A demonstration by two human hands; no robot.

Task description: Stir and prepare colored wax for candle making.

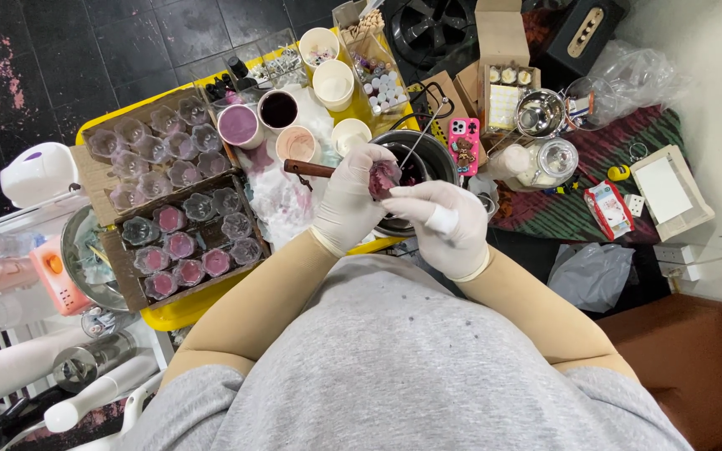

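Both my hands wear white gloves and meet over a dark metal pot [436, 154]. My left hand [346, 200] grips a purple, flower-shaped moulded piece [383, 177] and a wooden-handled tool [309, 169] that sticks out to the left. My right hand [440, 221] is closed against the same purple piece from the right. A thin metal rod [419, 138] leans in the pot.
A yellow table [179, 311] carries two cardboard trays of clear flower-shaped cups [185, 242], some filled with pink wax, plus paper cups of purple, dark and cream liquid [277, 110]. A pink phone [463, 142], glass jar [555, 159] and boxes lie right. Rolls and bottles stand left.
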